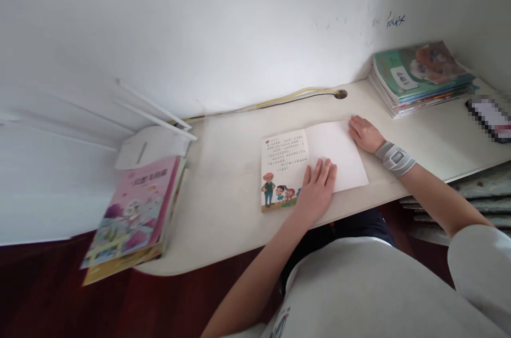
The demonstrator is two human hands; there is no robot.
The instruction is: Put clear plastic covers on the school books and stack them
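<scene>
An illustrated book (284,153) lies spread flat on the white desk near its front edge. Its left page carries lines of print and cartoon figures along the bottom; the right page is blank white. Across the lower part of the book, near the fold, my left hand (318,191) rests flat with fingers stretched out, covering some of the picture. At the upper right corner of the blank page lies my right hand (365,134), palm down and fingers extended. A grey band with a small rectangular face circles the right wrist.
To the left, a pile of books with a pink cover (136,205) overhangs the desk's edge. Another stack of books (419,74) stands at the back right, beside a phone (490,117). Cables (279,99) run along the wall into a desk hole (340,94).
</scene>
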